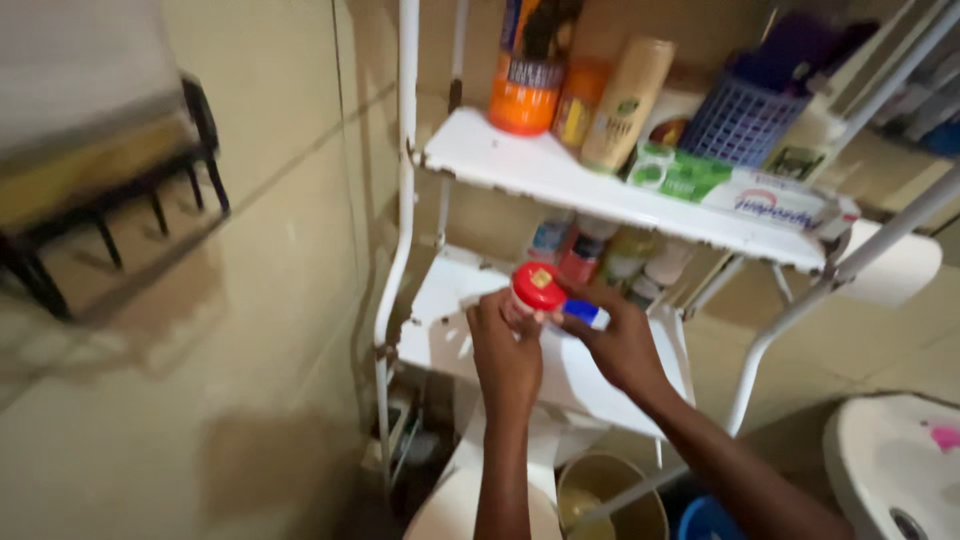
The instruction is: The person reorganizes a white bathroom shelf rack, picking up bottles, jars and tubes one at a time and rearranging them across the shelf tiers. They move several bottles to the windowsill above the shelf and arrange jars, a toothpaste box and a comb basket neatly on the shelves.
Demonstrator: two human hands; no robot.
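Note:
My left hand (503, 350) grips a small jar with a red lid (536, 287) just above the lower white shelf (445, 335). My right hand (622, 345) is beside it, fingers closed on a small white tube with a blue cap (583, 312) that touches the jar. Both hands sit in front of several small bottles (600, 255) at the back of the lower shelf.
The upper white shelf (520, 165) carries an orange bottle (527, 80), a beige bottle (625, 100), a blue basket (742, 118) and a green-and-white toothpaste box (740, 190). A white basin (890, 465) is at lower right, a bucket (610, 495) below, a black wall rack (110, 190) at left.

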